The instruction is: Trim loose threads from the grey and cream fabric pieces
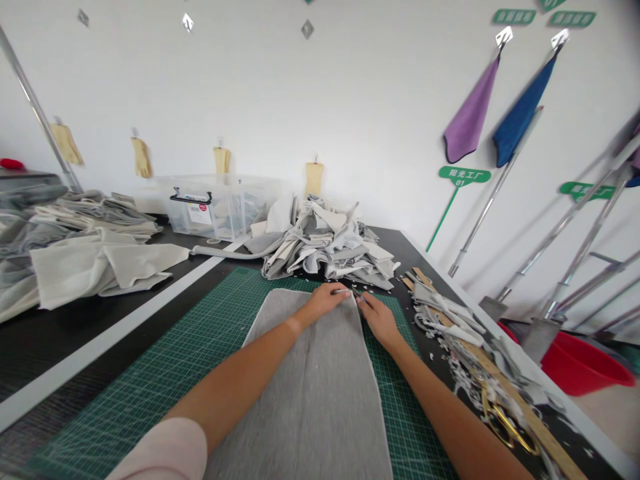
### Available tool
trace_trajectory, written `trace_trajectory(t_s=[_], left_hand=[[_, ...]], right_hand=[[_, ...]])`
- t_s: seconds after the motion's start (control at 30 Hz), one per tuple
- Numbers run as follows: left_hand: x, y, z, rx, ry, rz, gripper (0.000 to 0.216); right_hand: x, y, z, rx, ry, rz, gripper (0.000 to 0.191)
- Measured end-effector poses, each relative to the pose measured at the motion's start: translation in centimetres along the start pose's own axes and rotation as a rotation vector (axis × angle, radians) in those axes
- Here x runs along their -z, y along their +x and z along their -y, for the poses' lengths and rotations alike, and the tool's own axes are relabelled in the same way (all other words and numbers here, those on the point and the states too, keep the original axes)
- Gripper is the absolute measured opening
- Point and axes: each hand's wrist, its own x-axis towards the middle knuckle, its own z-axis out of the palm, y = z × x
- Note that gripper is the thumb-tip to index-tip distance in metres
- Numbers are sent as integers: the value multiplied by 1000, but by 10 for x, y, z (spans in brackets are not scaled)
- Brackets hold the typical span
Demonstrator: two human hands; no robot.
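A long piece of grey cloth [320,387] lies flat, running from near my body to the far part of a green cutting mat [200,360]. My left hand [326,300] pinches the cloth's far right corner, with a bit of pale edge showing at the fingertips. Right beside it, my right hand [380,319] is closed on a small dark tool [358,294] at that same corner. The tool's kind is too small to make out. Just beyond both hands rises a heap of grey and white fabric scraps [330,240].
Stacked grey and cream cloth [100,260] lies at left, near a clear plastic box [215,207]. On the right are fabric shreds [450,327], a wooden ruler [520,400] and gold-handled scissors [505,420]. A red basin [580,363] stands beyond the table's right edge.
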Motion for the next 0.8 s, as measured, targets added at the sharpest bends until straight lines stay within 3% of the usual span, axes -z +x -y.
trace_trajectory(t_s=[0.37, 0.8], left_hand=[[-2, 0, 1, 43, 39, 11, 33], [2, -5, -9, 65, 4, 6, 32]], right_hand=[[1, -4, 9, -70, -10, -17, 44], [2, -10, 16, -10, -100, 10, 44]])
